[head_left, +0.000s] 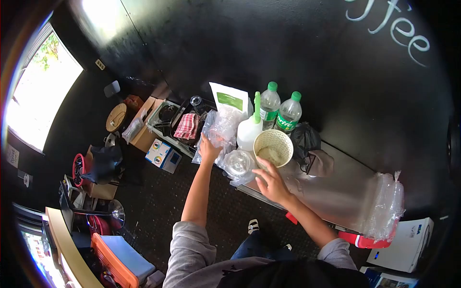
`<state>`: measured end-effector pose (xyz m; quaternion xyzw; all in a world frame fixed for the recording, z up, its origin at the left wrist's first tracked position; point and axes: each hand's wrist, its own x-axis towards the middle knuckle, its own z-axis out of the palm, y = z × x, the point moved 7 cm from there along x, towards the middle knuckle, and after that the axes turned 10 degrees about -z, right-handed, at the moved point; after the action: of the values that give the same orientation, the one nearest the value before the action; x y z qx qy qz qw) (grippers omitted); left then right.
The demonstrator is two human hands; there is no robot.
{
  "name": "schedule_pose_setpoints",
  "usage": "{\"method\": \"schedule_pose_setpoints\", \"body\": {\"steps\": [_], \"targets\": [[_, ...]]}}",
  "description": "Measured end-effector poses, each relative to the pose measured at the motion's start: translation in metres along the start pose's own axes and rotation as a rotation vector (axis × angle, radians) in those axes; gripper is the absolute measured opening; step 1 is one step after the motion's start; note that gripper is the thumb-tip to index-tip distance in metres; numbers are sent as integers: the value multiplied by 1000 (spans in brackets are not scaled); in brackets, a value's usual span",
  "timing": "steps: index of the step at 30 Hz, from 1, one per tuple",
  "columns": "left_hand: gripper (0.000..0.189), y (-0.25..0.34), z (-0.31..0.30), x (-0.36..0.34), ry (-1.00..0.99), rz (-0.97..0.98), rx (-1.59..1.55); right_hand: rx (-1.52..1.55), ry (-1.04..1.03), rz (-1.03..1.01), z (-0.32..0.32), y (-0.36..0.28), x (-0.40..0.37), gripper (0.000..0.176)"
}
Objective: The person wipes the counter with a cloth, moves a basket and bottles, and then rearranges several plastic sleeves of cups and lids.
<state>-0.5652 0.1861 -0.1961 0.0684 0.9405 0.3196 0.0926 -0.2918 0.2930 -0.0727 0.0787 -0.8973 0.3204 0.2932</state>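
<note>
1. Head view, hands: the left hand (209,149) is up at the crumpled clear plastic bag (222,126), fingers on its lower edge. It's seen from the back, so I can't tell whether it's pinched on the film or just resting. The right hand (272,184) is spread, fingers apart, tips at the near side of the beige patterned paper cup (274,144). It's clamped on nothing; touching or just beside is too close to call.
2. Same view, cup: it stands upright at the crowded end of the steel table (336,189). The top is open with something pale inside; I can't tell what.
3. Same view, neighbours:
   - A clear round plastic piece (237,163), wrapped in film, sits just beside the cup and between the two hands.
   - Behind the cup are a white spray bottle with green nozzle (251,130) and two clear green-capped bottles (279,113), all capped.
   - A white pouch with green label (230,98) stands behind the bag.
   - A black bag (305,137) is on the cup's far side.
   - A long clear sleeve of stacked plastic cups (385,207) lies at the other end of the table, well apart from both hands.
4. Progress, my read:
   - Done: the cup is out, standing and part-filled.
   - Not done: there's no lid on the cup, and the round plastic piece isn't unwrapped.
   - Neither hand has a firm hold on anything, so I'd call it early to middle.
</note>
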Motion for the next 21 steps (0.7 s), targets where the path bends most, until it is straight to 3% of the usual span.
{"method": "schedule_pose_setpoints", "body": {"steps": [1,3,4,5,7,8,10,11,13,15,17,19,21], "targets": [[86,-3,1,8,-4,-4,-1,32,-10,-9,5,-2,0,23],[58,-3,-1,16,13,-35,169,44,-25,-8,11,-3,-2,22],[33,1,-5,14,106,0,175,57,-37,-10,12,-3,-4,22],[25,5,-8,15,159,85,124,52,-39,-3,11,-4,-7,22],[24,-13,12,48,241,338,-214,74,-57,16,7,-5,-11,20],[24,-12,12,54,238,338,-215,72,-57,19,6,-5,-15,20],[27,-30,38,74,-205,-55,-768,101,-70,70,3,-2,-22,20],[27,-20,32,68,-207,-53,-769,99,-68,70,2,-3,-24,20],[30,5,11,43,-318,-225,-1343,104,-62,90,1,-3,-27,19],[25,13,2,45,-420,-236,-1476,118,-57,104,1,-4,-28,19],[29,28,-20,31,-446,-177,-1584,130,-53,112,1,-3,-29,18],[39,39,-35,23,-428,-254,-1647,153,-55,111,3,-5,-29,18],[45,63,-57,14,-564,-75,-1721,159,-51,110,5,-6,-28,17]]}}
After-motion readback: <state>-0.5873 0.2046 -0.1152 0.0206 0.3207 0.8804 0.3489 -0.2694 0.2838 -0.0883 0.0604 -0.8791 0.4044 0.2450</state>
